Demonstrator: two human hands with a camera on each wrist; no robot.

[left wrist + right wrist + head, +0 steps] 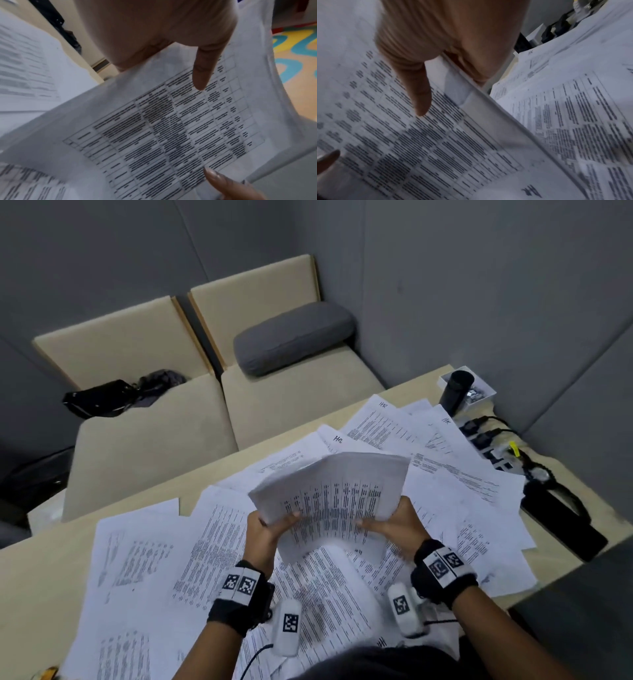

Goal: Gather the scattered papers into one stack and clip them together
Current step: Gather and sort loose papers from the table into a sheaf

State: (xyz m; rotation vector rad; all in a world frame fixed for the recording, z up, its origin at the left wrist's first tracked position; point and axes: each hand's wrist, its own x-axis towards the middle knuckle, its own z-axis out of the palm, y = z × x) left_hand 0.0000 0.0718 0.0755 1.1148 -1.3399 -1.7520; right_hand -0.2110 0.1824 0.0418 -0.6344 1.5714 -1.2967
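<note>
A stack of printed sheets [329, 491] is held tilted above the table, with a printed table on its top page. My left hand [272, 525] grips its left edge, thumb [202, 75] on top of the stack [163, 128]. My right hand [385, 523] grips the right edge, thumb [419, 97] on the page and fingers [471, 67] behind the stack [436, 142]. Many loose sheets [212, 542] lie scattered and overlapping over the wooden table [41, 583], some marked "HR" [383, 404].
At the far right corner stand a black bottle [455, 393] and a white box [479, 395] of small shiny items. A power strip [493, 450] with cables and a flat black object [561, 522] lie along the right edge. Behind the table is a beige sofa [154, 446].
</note>
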